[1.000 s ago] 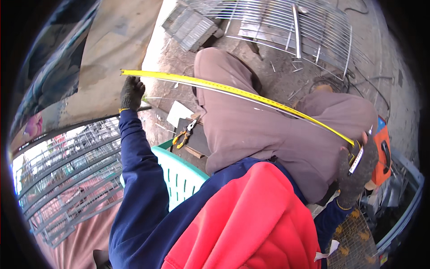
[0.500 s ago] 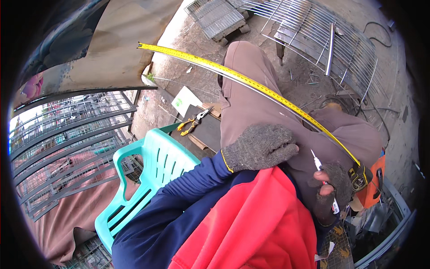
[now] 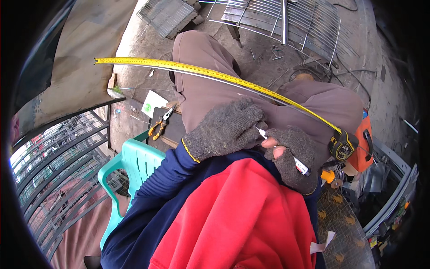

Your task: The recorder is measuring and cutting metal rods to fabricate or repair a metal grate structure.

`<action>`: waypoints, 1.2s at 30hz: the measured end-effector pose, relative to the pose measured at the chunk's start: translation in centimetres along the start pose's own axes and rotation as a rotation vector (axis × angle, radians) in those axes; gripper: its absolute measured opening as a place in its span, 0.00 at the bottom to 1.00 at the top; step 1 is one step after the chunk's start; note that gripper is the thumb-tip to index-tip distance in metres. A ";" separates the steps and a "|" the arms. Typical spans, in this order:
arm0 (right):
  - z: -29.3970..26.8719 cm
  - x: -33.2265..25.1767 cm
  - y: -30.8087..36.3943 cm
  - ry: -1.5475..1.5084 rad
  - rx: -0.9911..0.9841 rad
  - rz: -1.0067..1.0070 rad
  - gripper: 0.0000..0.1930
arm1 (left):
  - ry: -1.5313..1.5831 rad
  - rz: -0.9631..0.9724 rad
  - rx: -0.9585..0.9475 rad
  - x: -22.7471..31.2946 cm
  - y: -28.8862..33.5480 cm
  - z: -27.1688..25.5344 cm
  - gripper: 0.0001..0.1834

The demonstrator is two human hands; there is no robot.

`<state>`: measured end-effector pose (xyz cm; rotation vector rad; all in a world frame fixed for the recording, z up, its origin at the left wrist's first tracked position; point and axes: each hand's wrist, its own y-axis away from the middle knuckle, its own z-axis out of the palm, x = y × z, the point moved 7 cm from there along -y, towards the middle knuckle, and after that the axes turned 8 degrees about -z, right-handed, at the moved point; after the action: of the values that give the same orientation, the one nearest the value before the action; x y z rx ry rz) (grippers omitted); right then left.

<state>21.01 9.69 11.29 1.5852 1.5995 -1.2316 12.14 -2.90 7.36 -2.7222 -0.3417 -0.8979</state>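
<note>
Gloved hands meet mid-frame: the right hand [image 3: 293, 157] grasps a pen [image 3: 301, 166], tip aimed up and left toward the left hand [image 3: 228, 127], whose fingers are curled; I cannot tell whether those grip or touch it. The tape [image 3: 192, 68] runs from upper left to its case [image 3: 343, 145] at right, across the lap [image 3: 201, 92], which probably bears its weight, leaving both hands free of it. Pliers [image 3: 162, 121] lie left of centre, apparently within easy reach.

Turquoise chair [image 3: 133, 154] near yellow-handled pliers [image 3: 164, 119]
</note>
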 end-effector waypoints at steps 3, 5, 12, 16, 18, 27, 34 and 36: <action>1.6 2.3 1.2 -0.361 -0.081 0.237 0.13 | 0.174 -0.208 -0.121 0.5 -1.5 -0.1 0.19; 1.3 2.5 0.5 -0.378 -0.028 0.263 0.16 | 0.252 -0.318 -0.265 1.5 -2.2 0.0 0.19; 1.2 1.5 -0.5 -0.209 0.057 0.088 0.31 | 0.727 -0.464 -0.259 0.2 -2.1 0.1 0.32; 2.4 1.2 -0.7 -0.297 0.105 0.015 0.34 | 1.467 -0.953 -0.181 -0.7 0.0 1.3 0.16; 2.1 1.0 -1.0 -0.351 0.136 -0.033 0.34 | 1.256 -1.014 -0.461 1.0 0.4 0.2 0.12; 0.4 1.5 0.9 -0.615 0.144 0.026 0.33 | 0.890 -0.301 -0.471 1.9 -1.9 -1.1 0.11; 2.4 0.1 1.2 -0.509 -0.057 0.055 0.32 | 0.772 -0.097 -0.171 4.2 -2.5 -1.0 0.13; 1.6 1.1 2.4 -0.790 0.305 0.279 0.35 | 0.918 -0.246 -0.429 2.8 -2.9 0.0 0.11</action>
<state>22.88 8.47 9.14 1.1843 0.6975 -1.7028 13.44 0.24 9.58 -2.2573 -0.3035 -2.3521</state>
